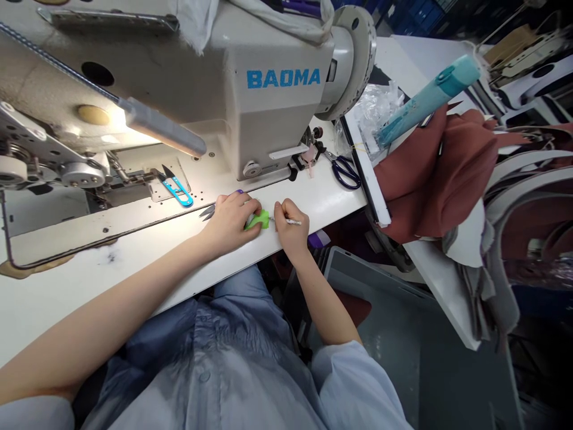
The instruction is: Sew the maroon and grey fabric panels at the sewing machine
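green slip (pixel 264 220), apparently one; one pen (pixel 293 222)

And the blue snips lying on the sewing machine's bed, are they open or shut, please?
Open: the blue snips show their two blades spread apart, with a gap between the tips.

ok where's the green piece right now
In the head view, the green piece lies on the white tabletop near its front edge, partly under the left hand, just left of the right hand and its pen-like tool.
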Available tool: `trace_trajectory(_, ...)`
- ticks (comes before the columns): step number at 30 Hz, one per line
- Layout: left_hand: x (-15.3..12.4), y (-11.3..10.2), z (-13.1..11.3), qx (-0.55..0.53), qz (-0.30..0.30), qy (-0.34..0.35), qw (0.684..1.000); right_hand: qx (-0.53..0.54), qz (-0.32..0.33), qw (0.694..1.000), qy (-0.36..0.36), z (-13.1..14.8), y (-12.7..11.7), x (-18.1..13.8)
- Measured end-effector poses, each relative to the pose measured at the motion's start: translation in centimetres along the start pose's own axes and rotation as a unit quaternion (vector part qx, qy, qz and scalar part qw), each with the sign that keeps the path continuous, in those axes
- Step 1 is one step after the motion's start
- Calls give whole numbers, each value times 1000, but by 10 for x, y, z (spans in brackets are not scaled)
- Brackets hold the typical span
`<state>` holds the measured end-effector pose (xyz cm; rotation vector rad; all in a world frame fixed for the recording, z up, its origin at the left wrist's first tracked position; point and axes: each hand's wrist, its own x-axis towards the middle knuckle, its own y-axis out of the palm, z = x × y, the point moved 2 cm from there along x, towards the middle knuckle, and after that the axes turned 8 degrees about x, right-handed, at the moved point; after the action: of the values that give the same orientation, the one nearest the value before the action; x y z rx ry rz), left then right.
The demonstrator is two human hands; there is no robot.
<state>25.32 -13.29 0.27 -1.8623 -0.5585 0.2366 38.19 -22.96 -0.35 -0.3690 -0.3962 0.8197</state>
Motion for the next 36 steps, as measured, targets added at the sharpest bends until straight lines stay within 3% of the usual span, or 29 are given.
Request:
trace_trajectory(6,0,-1,0,3,-3,5,1000,-5,4,1000,-2,-1,1,0)
trace_trajectory(13,2,1,6,-15,8,21,1000,77,45,996,12,-2,0,1)
trace_trajectory(22,2,-1,6,-23,-2,19,1000,-27,98,995,7,4,3,3)
trace_trajectory(36,2,2,6,-4,4,15,1000,-4,93,996,8,3,3,4)
